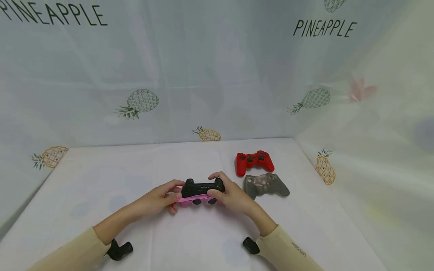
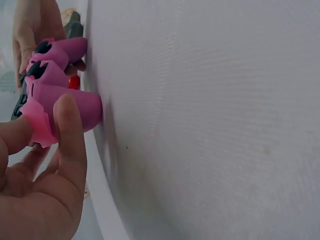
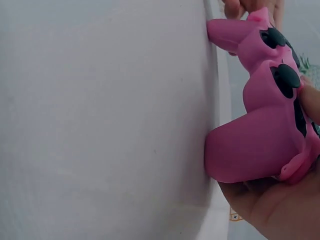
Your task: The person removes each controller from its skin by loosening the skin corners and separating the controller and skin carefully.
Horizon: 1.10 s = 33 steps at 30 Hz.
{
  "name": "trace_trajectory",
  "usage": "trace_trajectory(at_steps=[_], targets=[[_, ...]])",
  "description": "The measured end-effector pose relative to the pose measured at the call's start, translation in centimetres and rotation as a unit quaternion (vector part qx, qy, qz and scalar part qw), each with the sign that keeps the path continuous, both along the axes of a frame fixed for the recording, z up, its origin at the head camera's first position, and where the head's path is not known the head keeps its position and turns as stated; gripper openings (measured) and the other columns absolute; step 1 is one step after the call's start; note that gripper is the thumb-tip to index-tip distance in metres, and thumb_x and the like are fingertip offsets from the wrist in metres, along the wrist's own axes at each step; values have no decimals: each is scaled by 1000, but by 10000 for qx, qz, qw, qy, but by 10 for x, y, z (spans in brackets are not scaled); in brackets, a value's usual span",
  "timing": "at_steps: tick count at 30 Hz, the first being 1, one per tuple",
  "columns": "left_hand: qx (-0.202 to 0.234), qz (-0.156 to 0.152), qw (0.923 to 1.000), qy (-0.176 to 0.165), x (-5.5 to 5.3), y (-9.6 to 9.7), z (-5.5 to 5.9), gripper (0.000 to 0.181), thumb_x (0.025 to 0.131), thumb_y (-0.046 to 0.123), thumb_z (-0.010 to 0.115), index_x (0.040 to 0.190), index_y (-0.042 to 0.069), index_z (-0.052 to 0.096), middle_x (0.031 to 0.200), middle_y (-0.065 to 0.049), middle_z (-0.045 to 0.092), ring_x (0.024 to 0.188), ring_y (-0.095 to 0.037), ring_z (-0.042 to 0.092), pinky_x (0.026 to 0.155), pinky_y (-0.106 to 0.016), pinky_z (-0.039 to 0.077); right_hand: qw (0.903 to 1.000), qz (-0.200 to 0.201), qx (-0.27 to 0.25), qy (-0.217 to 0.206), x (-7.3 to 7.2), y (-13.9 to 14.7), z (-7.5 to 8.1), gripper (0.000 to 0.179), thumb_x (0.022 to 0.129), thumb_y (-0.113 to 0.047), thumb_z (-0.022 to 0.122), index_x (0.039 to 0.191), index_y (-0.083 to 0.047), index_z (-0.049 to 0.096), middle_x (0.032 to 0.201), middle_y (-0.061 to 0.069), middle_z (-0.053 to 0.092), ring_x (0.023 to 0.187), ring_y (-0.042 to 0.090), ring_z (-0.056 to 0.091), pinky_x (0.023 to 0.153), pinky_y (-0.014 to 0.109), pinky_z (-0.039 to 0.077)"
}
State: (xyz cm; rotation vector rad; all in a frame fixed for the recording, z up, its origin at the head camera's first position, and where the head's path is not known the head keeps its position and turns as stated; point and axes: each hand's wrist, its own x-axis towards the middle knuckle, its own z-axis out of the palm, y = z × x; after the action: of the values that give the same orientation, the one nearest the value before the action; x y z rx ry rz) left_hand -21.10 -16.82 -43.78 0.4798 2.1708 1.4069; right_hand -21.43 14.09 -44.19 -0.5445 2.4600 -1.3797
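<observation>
A black game controller (image 1: 202, 189) marked SONY stands tipped up at the middle of the table, partly inside a pink cover (image 2: 75, 102). The cover wraps both grips and leaves the thumbsticks (image 3: 288, 76) showing. Its grip ends point down and appear to meet the tabletop. My left hand (image 1: 161, 197) pinches the cover's left edge between thumb and fingers. On the other end, my right hand (image 1: 235, 195) holds the controller, thumb on the near side and fingers over and behind it. The palm side of the right hand is partly hidden in the right wrist view.
To the right lie a red game controller (image 1: 255, 161) and, nearer, a grey translucent cover (image 1: 266, 184) shaped like a controller. White cloth covers the table (image 1: 112, 177); a pineapple-print curtain (image 1: 190, 75) hangs behind and at the sides. Black wrist mounts (image 1: 120, 251) sit by both sleeves.
</observation>
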Motion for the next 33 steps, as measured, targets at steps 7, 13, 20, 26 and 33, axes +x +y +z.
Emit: trace_trajectory(at_steps=[7,13,20,26,33], targets=[[259,-59,9994,214,0,6,-1,60,115,20,49,168,32,23,139,-21,56,88,-27,74,90,-35,58,9975,-365,240,558,-2,-3,-3,51,103,-38,72,145,-20,51,113,8,65,96,19,60,82,38,49],[24,-83,9991,415,-2,13,-1,53,117,26,43,166,38,28,116,-14,66,85,-25,76,102,-53,51,9927,-535,508,957,-3,0,1,54,103,-36,71,150,-18,52,128,7,62,115,21,56,101,48,47],[-248,-9,9973,686,-7,19,-7,64,109,39,62,165,35,31,109,-10,65,80,-23,73,84,-40,58,9839,-558,642,1574,1,10,4,43,102,-25,75,143,-21,62,131,3,57,105,21,57,90,45,50],[-509,-114,9911,1222,-7,21,-9,73,103,24,73,161,38,31,96,-6,66,72,-20,73,73,-31,58,9602,-335,762,2667,4,13,9,26,94,-14,83,118,-18,75,127,1,62,123,22,56,98,49,53],[-528,-122,9892,1364,-9,23,-7,71,103,19,73,161,28,33,99,-6,65,68,-19,71,71,-31,59,9313,-15,1303,3401,4,12,18,14,90,-15,87,103,-20,81,97,-8,67,96,11,53,81,32,50]])
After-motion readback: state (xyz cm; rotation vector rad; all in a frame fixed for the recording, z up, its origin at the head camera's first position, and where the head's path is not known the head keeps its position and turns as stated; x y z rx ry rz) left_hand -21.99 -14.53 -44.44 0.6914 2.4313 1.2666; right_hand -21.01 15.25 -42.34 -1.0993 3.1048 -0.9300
